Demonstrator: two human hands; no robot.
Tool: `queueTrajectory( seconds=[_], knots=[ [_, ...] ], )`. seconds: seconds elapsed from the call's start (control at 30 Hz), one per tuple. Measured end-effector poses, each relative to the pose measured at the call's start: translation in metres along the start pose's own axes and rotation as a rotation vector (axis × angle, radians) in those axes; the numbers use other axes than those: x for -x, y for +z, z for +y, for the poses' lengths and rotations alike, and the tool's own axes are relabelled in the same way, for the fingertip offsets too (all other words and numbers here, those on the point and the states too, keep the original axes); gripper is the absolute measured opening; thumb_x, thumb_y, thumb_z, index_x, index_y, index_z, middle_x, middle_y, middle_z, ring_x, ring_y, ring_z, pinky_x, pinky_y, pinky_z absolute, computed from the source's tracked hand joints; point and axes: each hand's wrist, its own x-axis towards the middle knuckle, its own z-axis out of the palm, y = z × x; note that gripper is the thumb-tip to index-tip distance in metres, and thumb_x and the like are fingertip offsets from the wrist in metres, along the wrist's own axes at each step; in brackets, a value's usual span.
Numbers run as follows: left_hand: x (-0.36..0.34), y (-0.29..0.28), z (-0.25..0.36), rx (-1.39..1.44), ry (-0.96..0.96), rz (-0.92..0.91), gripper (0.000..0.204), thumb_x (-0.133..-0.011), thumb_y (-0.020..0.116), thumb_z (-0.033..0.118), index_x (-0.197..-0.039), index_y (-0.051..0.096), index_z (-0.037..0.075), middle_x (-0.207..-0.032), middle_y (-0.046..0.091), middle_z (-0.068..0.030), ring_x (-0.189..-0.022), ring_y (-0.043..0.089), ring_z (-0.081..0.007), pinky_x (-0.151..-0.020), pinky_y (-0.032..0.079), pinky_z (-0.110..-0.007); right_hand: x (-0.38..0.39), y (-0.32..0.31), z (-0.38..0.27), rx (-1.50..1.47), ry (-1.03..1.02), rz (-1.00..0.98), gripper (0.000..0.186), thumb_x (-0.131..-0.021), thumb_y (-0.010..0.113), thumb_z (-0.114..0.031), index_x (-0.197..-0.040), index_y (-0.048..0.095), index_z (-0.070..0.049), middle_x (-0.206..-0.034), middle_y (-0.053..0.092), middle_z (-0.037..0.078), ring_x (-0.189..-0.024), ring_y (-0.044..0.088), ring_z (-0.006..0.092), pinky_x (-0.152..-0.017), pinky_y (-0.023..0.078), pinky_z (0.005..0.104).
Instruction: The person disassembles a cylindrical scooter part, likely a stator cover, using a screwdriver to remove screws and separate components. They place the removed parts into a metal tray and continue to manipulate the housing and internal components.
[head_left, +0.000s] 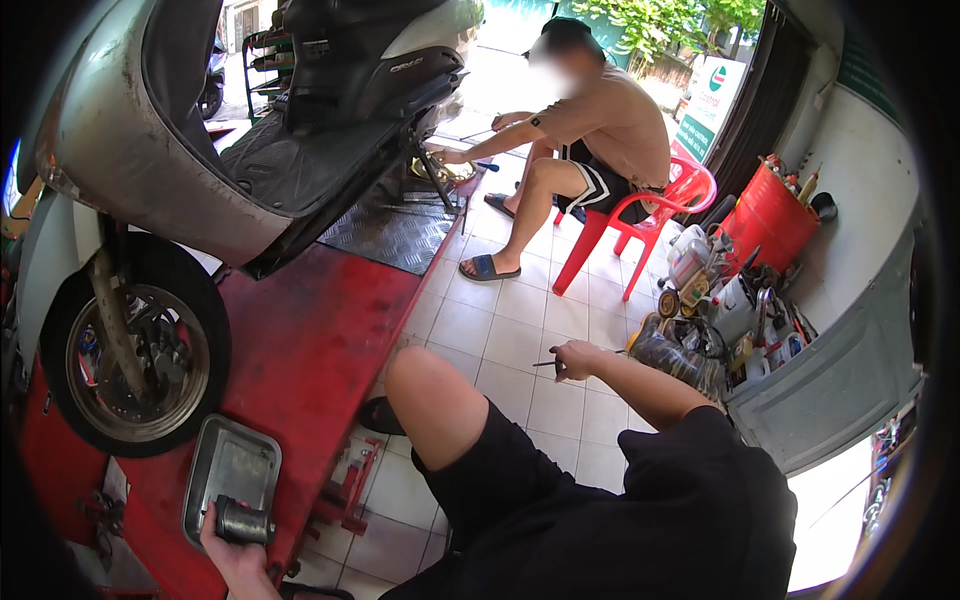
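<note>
At lower left, my left hand (222, 548) is closed on a dark metal cylindrical part (243, 521), held over the lower end of a shallow metal tray (251, 452). The tray lies on the red lift platform (315, 310), beside the front wheel (135, 350) of a grey and black scooter (180, 120). My right hand (574, 359) is out over the tiled floor at right of my knee, closed on a thin dark rod-like tool (546, 364) that points left.
Another person (610, 120) sits on a red plastic chair (685, 180), hands at the scooter's rear underside. A red drum (760, 225), containers and tools (700, 340) crowd the right wall by a grey panel (825, 380). White tiles (510, 420) surround the platform's right side.
</note>
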Motion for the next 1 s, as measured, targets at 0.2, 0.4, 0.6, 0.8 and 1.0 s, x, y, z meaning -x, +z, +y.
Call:
queueTrajectory(
  seconds=[0.2,0.4,0.6,0.8,1.0],
  knots=[
    [0.007,0.006,0.0,0.003,0.003,0.027,0.029,-0.086,0.071,0.022,-0.105,0.06,0.005,-0.09,0.064,-0.0101,-0.079,0.062,-0.0263,-0.076,0.054,-0.041,-0.004,-0.006,-0.005,-0.016,0.003,-0.007,0.033,-0.076,0.081,-0.036,-0.087,0.071,-0.007,-0.089,0.071,0.014,-0.09,0.066,0.035,-0.078,0.052,0.0443],
    [0.008,0.006,0.001,-0.003,-0.014,0.018,0.03,-0.086,0.071,0.023,-0.107,0.06,0.004,-0.091,0.064,-0.0102,-0.08,0.062,-0.0261,-0.076,0.054,-0.041,-0.005,-0.003,-0.006,-0.001,-0.03,0.011,0.034,-0.075,0.08,-0.037,-0.085,0.071,-0.006,-0.091,0.071,0.013,-0.092,0.066,0.0352,-0.079,0.052,0.0442],
    [0.007,0.006,0.001,-0.005,-0.003,0.022,0.03,-0.085,0.072,0.022,-0.106,0.061,0.005,-0.091,0.065,-0.0098,-0.08,0.062,-0.0262,-0.076,0.054,-0.041,0.0,0.003,-0.012,-0.011,-0.046,-0.001,0.032,-0.075,0.081,-0.036,-0.086,0.073,-0.007,-0.093,0.071,0.013,-0.094,0.066,0.0347,-0.079,0.052,0.0436],
    [0.004,0.004,0.0,-0.031,0.002,-0.012,0.03,-0.084,0.072,0.021,-0.107,0.061,0.005,-0.091,0.065,-0.0098,-0.08,0.063,-0.0261,-0.077,0.054,-0.041,0.001,0.016,-0.005,-0.048,-0.011,-0.052,0.03,-0.075,0.081,-0.035,-0.086,0.074,-0.008,-0.09,0.072,0.013,-0.092,0.066,0.0346,-0.079,0.051,0.0438],
    [0.008,-0.003,0.005,-0.021,-0.063,0.031,0.03,-0.087,0.07,0.022,-0.108,0.061,0.002,-0.091,0.065,-0.0111,-0.084,0.065,-0.0264,-0.08,0.054,-0.04,0.008,0.014,-0.014,-0.067,-0.027,-0.048,0.025,-0.077,0.079,-0.034,-0.085,0.075,-0.011,-0.089,0.071,0.013,-0.092,0.066,0.0359,-0.079,0.051,0.044]
  ],
)
